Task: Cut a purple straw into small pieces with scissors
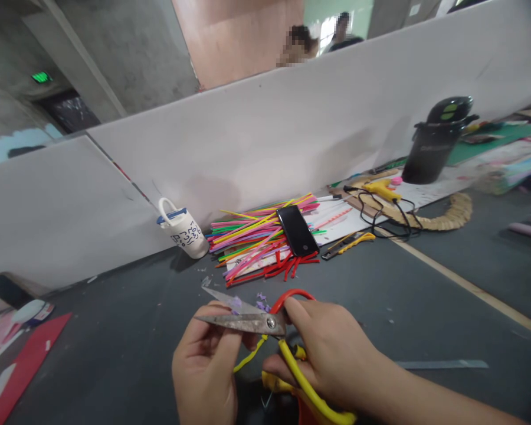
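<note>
My right hand [323, 342] is closed round the scissors [270, 322], with one red handle and one yellow handle. The blades are spread and point left, over the fingers of my left hand [210, 360]. Those fingers are pinched together behind the lower blade, and what they hold is hidden. Small purple bits [262, 303] show just beyond the blades. A yellow fuzzy stem [250, 356] hangs between my hands. Below my right hand lies a yellow and red object, partly covered.
Colourful stems [248, 233] lie under a black phone [298, 230], with a white cup [183, 230] to their left. A cutter [348, 245], a yellow glue gun [383, 189] and a black bottle [436, 144] stand or lie right. Two people show beyond the partition [265, 136].
</note>
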Tool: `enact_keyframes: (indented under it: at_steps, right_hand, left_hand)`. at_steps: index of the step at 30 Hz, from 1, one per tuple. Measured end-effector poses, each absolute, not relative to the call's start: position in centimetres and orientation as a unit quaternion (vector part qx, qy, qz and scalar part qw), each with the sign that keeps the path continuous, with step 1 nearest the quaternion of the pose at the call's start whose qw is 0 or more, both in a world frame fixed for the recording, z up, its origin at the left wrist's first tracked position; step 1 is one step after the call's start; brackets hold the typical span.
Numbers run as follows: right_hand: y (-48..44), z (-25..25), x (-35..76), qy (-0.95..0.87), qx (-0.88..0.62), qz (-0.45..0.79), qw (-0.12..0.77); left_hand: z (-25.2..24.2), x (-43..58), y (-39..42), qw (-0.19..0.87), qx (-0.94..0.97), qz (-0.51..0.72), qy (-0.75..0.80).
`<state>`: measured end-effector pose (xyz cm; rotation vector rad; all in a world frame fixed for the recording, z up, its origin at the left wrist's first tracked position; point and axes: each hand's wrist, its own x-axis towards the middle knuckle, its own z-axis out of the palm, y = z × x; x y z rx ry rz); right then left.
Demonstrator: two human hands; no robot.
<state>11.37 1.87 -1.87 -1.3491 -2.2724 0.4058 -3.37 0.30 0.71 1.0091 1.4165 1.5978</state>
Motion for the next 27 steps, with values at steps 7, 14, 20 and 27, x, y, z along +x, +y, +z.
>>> enact_keyframes:
  at_steps: [7,14,20,27]
  right_hand:
    - [1.87,-1.83,11.31,-0.825,-0.493,0.160,0.227]
    - [1.89,-2.11,11.25,-0.823,-0.501,0.156,0.218]
    - [1.88,-2.10,11.25,-0.821,-0.505,0.143,0.223]
    - [1.71,-2.17,11.12,-0.821,-0.510,0.141,0.215]
  left_hand:
    - [-0.01,-3.37,0.39,0.424,0.376,0.649,0.507]
    - [-0.21,-3.49,0.39,0.441,0.361,0.657,0.493]
    - [0.23,-3.60,0.39,0.417,0.378,0.638,0.525]
    - [0.29,-3.62,0.49,0.409,0.379,0.634,0.536]
